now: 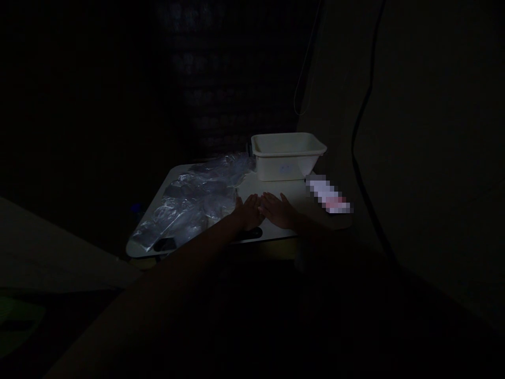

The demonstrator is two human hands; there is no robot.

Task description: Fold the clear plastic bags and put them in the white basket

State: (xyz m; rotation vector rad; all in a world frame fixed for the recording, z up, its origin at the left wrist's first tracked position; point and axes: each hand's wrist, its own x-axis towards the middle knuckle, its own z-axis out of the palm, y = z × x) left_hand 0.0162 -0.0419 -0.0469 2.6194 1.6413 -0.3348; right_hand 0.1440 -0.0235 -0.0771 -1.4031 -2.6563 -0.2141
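Both hands are over the near part of a small white table (272, 185), side by side with their fingertips close together. My left hand (250, 211) has its fingers stretched forward and the thumb apart. My right hand (279, 210) lies flat in much the same way, its thumb out to the right. Neither hand shows anything in its grasp. Clear plastic bags (193, 197) are spread to the left of my left hand. Beyond the hands stands a white plastic tub (286, 160). The scene is dark, so fine detail is lost.
A bright, pixel-blurred flat object (327, 193) lies at the table's right side. A dark cable (357, 134) hangs down along the wall on the right. Oval dark cut-outs, one a handle hole (256, 233), sit along the table's front edge.
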